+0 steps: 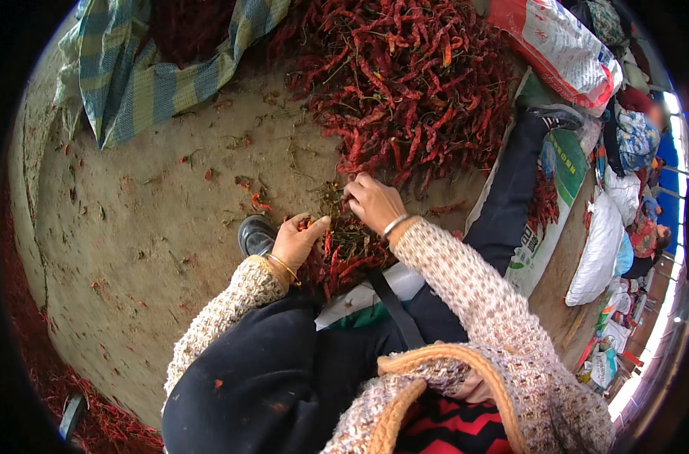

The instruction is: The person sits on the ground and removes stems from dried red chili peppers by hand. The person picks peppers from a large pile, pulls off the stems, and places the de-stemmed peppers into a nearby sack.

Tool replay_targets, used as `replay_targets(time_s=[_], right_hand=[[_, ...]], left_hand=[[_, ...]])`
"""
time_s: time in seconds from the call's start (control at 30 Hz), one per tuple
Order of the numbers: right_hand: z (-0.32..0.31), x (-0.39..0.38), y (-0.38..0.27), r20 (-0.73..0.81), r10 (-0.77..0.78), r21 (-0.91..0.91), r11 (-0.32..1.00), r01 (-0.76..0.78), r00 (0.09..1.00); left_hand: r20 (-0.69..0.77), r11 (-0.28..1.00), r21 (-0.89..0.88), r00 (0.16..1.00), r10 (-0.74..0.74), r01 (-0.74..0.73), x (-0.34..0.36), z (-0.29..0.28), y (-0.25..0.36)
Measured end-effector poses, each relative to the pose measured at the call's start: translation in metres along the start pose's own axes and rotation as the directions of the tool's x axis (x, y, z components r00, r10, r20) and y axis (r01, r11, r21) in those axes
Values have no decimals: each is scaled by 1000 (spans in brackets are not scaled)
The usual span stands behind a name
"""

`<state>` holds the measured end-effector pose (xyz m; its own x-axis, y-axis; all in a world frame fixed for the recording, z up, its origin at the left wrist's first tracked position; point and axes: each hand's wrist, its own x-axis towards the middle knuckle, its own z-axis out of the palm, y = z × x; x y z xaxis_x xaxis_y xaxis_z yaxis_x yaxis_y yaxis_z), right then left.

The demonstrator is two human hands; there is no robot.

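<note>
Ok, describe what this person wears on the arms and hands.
Both arms are in a chunky knitted sleeve of speckled cream and brown yarn, reaching the wrists. The left hand is bare with a thin gold bangle at the wrist. The right hand is bare too, with a silver bangle. No gloves.

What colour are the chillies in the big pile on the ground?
The dried chillies are dark red, seen in the head view.

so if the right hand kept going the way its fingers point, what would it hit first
The right hand points up-left over the stems and chillies in the lap; it would probably meet the bare dirt ground first, beside the big chilli pile. Depth is unclear.
</note>
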<state>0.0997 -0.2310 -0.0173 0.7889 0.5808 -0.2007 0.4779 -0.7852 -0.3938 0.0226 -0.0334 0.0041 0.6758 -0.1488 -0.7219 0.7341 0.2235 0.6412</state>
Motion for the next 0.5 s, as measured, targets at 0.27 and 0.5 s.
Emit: replay_targets(time_s=[0.27,0.5], right_hand=[[-41,-32,-51,202,285,849,425,-313,937],[-24,-39,-57,431,300,902,-125,-413,851]], left_hand=[[57,983,-33,982,181,-180,-5,5,3],[125,975,-178,980,153,-130,-6,14,5]])
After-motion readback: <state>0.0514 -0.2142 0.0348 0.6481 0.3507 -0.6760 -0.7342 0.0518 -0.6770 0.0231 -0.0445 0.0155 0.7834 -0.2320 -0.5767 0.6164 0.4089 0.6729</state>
